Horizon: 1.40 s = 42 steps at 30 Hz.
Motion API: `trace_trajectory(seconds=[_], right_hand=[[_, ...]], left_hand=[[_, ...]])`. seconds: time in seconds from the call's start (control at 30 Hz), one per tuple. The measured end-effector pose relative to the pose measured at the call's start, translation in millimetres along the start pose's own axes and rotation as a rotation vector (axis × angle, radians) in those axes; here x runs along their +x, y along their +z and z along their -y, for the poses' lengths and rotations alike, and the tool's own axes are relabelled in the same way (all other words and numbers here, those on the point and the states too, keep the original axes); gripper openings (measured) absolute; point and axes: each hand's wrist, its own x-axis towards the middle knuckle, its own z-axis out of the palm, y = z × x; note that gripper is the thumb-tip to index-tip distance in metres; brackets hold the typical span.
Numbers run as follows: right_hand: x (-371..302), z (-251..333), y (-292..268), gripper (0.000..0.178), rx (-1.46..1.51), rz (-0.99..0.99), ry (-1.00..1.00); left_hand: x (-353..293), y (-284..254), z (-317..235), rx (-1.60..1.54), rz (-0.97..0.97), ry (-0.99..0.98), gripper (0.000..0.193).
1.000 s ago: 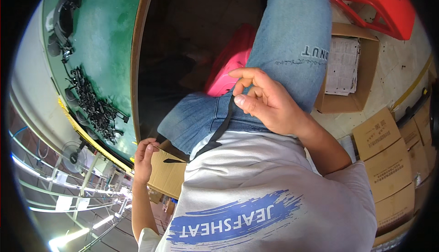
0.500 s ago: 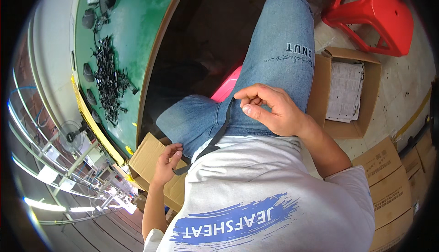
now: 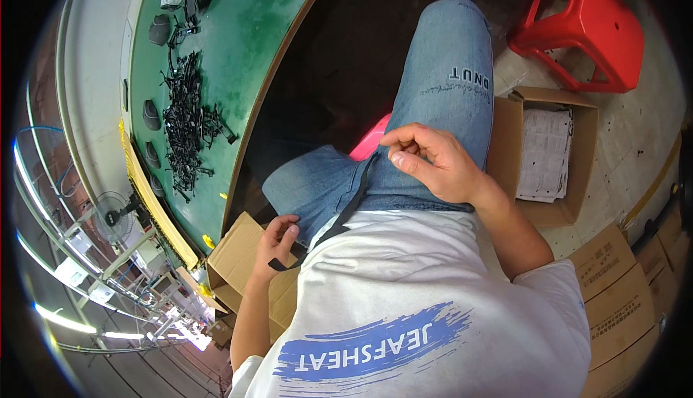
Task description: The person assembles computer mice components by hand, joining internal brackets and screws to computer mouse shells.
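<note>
My left hand point(image 3: 278, 245) is beside my left thigh, its fingers curled and thumb raised. A thin black strap point(image 3: 354, 203) meets its palm and runs slackly across my lap over the blue jeans point(image 3: 451, 73). Just how the fingers grip it is partly hidden. Above my right thigh hovers my right hand point(image 3: 437, 163), index finger bent and thumb apart from it, with nothing visible between them. The strap's upper end comes close to that index fingertip; whether they touch, I cannot tell.
On the left, a green-topped table point(image 3: 245, 44) carries a pile of black cable-like parts point(image 3: 189, 124) and dark rounded pieces point(image 3: 151, 115). An open carton point(image 3: 505, 138) with papers and a red stool point(image 3: 592, 30) stand at right. Another carton point(image 3: 234, 250) sits beside my left arm; stacked cartons point(image 3: 613, 304) are lower right.
My right hand has risen slightly, drawing a little away from the strap's upper end. My left hand has shifted slightly up and right. The whole view has turned a little.
</note>
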Motion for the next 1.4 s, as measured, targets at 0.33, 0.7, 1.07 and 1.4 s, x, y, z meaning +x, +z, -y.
trace_trajectory(seconds=[0.33, 0.7, 1.07, 1.4], right_hand=[[-0.3, -8.4, 12.5, 0.023, -0.005, -0.014, 0.049], [3.6, -0.5, 16.6, 0.026, -0.038, 0.0, 0.105], [17.0, 19.7, -87.6, 0.026, -0.199, -0.391, 0.025], [68.6, -13.4, -184.1, 0.019, -0.558, -0.893, 0.149]], left_hand=[[-6.9, 18.5, 19.7, -0.054, -0.135, -0.008, 0.022], [-6.6, 24.6, 40.9, -0.203, -0.23, 0.066, 0.018], [126.2, 38.1, -111.2, 0.395, 0.104, 0.511, 0.024], [458.6, 208.3, -154.8, -0.058, 0.284, -0.113, 0.028]])
